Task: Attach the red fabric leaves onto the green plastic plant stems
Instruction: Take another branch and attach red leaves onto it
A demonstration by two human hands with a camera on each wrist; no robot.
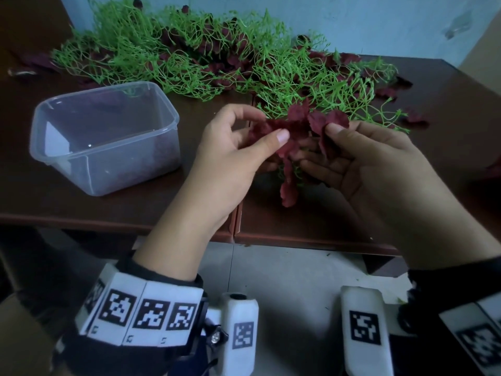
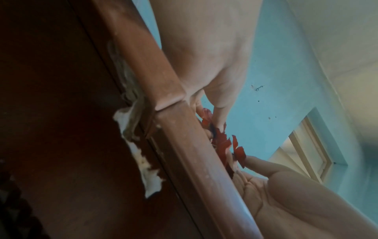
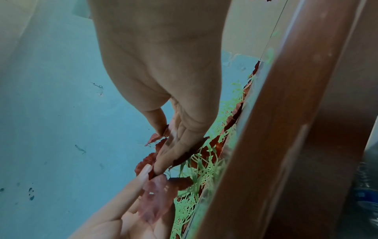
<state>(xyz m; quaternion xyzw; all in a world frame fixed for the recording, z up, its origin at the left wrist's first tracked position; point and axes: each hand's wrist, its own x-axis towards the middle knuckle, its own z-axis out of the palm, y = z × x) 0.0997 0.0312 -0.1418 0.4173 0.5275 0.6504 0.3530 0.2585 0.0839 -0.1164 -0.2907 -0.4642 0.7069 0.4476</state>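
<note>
Held above the near edge of the worktop (image 1: 135, 213), between both hands: a cluster of red fabric leaves (image 1: 295, 131) on a green plastic stem (image 1: 296, 173). Spread roughly left to right across the fingers, with one longer leaf (image 1: 288, 188) hanging down toward the person, long axis near to far, tip pointing at the worktop's front edge. Pinched at its left side by the left hand (image 1: 233, 156), thumb curled over the leaves against the fingers beneath. Pinched at its right side by the right hand (image 1: 374, 161), thumb pressed onto a leaf, fingers curled up underneath, palm turned upward. Seen likewise from the right wrist, fingertips closed on the leaves (image 3: 157, 190) beside green sprigs (image 3: 202, 166). Behind the hands, sprawled across the far side: a heap of green plastic stems (image 1: 217, 58) with dark red leaves mixed in. To the left, standing apart: a clear plastic tub (image 1: 105, 137), open-topped.
</note>
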